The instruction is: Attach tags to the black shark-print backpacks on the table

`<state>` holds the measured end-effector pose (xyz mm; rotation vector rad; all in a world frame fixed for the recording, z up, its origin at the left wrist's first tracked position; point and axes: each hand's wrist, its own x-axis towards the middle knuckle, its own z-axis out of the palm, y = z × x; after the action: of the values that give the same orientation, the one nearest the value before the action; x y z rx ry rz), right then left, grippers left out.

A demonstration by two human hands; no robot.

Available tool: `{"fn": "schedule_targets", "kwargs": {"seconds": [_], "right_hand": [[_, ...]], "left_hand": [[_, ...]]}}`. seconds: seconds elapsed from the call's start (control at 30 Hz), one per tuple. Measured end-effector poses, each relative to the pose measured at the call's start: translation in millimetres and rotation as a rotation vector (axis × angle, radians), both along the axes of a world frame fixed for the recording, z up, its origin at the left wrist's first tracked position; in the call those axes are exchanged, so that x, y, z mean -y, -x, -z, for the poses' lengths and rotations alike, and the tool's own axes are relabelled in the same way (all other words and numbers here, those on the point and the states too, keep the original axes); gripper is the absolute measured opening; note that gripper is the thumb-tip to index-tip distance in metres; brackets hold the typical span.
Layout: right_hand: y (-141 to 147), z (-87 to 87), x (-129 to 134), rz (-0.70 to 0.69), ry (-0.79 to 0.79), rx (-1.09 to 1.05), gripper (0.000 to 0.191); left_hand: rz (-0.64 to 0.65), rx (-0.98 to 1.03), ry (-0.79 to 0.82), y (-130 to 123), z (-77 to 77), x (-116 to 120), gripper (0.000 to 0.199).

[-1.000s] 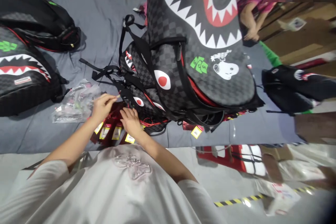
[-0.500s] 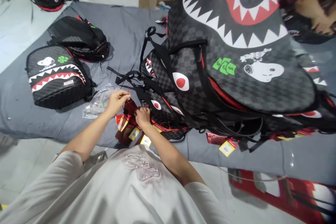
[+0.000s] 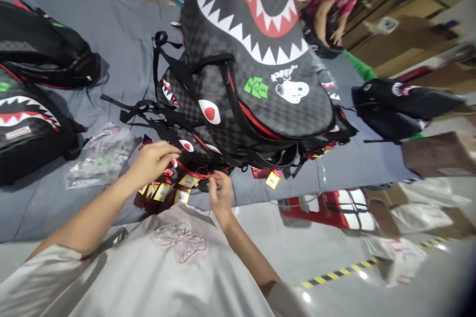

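Note:
My left hand [image 3: 154, 161] is closed in a pinch beside a small backpack with red-and-white eyes [image 3: 191, 146]; what lies between its fingertips is too small to make out. Below it hang red hang tags with yellow-edged labels [image 3: 162, 192]. At the front edge of that backpack, my right hand [image 3: 222, 195] has its thumb and fingertips on a thin red string [image 3: 204, 174]. Behind both hands, a large checkered backpack with a shark mouth [image 3: 256, 25] rises over the smaller bags. Another labelled tag [image 3: 272, 179] hangs to the right.
Black backpacks [image 3: 29, 124] and a clear plastic bag [image 3: 104, 153] lie left on the grey cloth-covered table [image 3: 122, 34]. Another person's arms [image 3: 327, 22] work at the back. More black bags [image 3: 394, 106] and cardboard boxes [image 3: 435, 153] are on the right.
The view has swung right. My right hand has left the dark red tags and moved right to the red string. My left hand has moved off the tag it held up, nearer the backpack.

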<state>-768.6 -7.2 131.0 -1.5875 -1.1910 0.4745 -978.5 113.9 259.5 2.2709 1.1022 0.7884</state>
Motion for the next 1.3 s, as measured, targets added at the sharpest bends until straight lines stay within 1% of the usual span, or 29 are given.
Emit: {"fn": "schedule_targets", "kwargs": {"seconds": [0.03, 0.07, 0.1, 0.13, 0.2, 0.3, 0.37, 0.47, 0.57, 0.67, 0.77, 0.83, 0.9, 0.93, 0.97, 1.0, 1.03, 1.07, 1.1, 1.13, 1.17, 1.2, 1.23, 1.3], "right_hand": [[-18.0, -0.1, 10.7, 0.153, -0.037, -0.028, 0.029], [-34.7, 0.3, 17.9, 0.270, -0.058, -0.048, 0.033], [-49.5, 1.4, 21.7, 0.337, -0.062, -0.059, 0.036], [-61.9, 3.1, 22.4, 0.357, -0.052, -0.058, 0.036], [-79.1, 7.4, 18.0, 0.331, -0.013, -0.030, 0.033], [-90.4, 12.5, 9.4, 0.283, 0.018, -0.006, 0.031], [-94.1, 13.0, 7.8, 0.263, 0.018, -0.052, 0.031], [-99.8, 10.1, 9.9, 0.209, 0.012, -0.155, 0.031], [-106.5, 5.9, 10.5, 0.174, 0.018, -0.220, 0.032], [-113.5, 1.8, 6.9, 0.138, 0.014, -0.188, 0.033], [-122.3, -3.8, 4.7, 0.046, 0.020, -0.045, 0.029], [-129.9, -8.9, 7.4, 0.009, 0.081, 0.103, 0.027], [-137.9, -14.7, 13.4, 0.051, 0.184, 0.217, 0.026], [-141.6, -17.4, 17.0, 0.092, 0.232, 0.233, 0.026], [-144.7, -19.9, 20.5, 0.123, 0.267, 0.204, 0.024], [-147.1, -22.0, 23.6, 0.130, 0.294, 0.112, 0.022], [-148.8, -23.8, 26.1, 0.110, 0.317, -0.027, 0.020], [-149.8, -25.2, 27.9, 0.066, 0.341, -0.184, 0.021], [-150.6, -26.4, 28.9, 0.013, 0.368, -0.331, 0.026], [-151.4, -27.6, 29.3, -0.038, 0.398, -0.443, 0.032], [-152.5, -28.8, 29.2, -0.086, 0.436, -0.526, 0.038], [-154.1, -30.1, 28.7, -0.132, 0.480, -0.588, 0.043], [-156.2, -31.5, 28.0, -0.177, 0.522, -0.638, 0.046], [-161.7, -35.0, 25.7, -0.257, 0.591, -0.742, 0.046]], "left_hand": [[0.055, -0.056, 0.057, -14.6, 9.7, 2.5, 0.020], [0.102, -0.110, 0.108, -30.1, 18.7, 4.7, 0.021], [0.143, -0.161, 0.147, -45.9, 26.4, 6.5, 0.022], [0.177, -0.211, 0.176, -61.7, 32.6, 8.0, 0.023], [0.222, -0.312, 0.198, -91.6, 40.5, 10.3, 0.026], [0.211, -0.455, 0.172, -127.8, 45.8, 14.4, 0.028], [0.188, -0.497, 0.153, -144.5, 49.4, 17.9, 0.028], [0.163, -0.501, 0.140, -160.0, 56.7, 23.1, 0.025], [0.142, -0.495, 0.149, -168.9, 62.3, 27.4, 0.025], [0.131, -0.470, 0.168, -177.9, 62.7, 32.4, 0.025], [0.130, -0.430, 0.197, -189.7, 59.8, 37.8, 0.025], [0.147, -0.407, 0.238, -195.8, 58.1, 38.7, 0.025], [0.190, -0.395, 0.305, -196.4, 57.8, 36.0, 0.024], [0.227, -0.372, 0.368, -193.8, 58.1, 33.7, 0.023], [0.273, -0.332, 0.457, -189.4, 58.7, 31.1, 0.023], [0.323, -0.272, 0.562, -183.6, 59.5, 28.7, 0.025], [0.369, -0.194, 0.665, -176.8, 60.3, 26.9, 0.031], [0.402, -0.109, 0.740, -169.6, 61.2, 25.9, 0.041], [0.412, -0.034, 0.765, -162.7, 62.0, 26.1, 0.051], [0.397, 0.014, 0.734, -156.6, 63.0, 27.3, 0.057], [0.361, 0.042, 0.668, -151.7, 64.0, 29.5, 0.056], [0.311, 0.057, 0.590, -148.2, 65.4, 32.3, 0.050], [0.252, 0.070, 0.518, -146.2, 67.2, 35.6, 0.039], [0.157, 0.120, 0.403, -146.0, 72.5, 42.0, 0.018]]}}
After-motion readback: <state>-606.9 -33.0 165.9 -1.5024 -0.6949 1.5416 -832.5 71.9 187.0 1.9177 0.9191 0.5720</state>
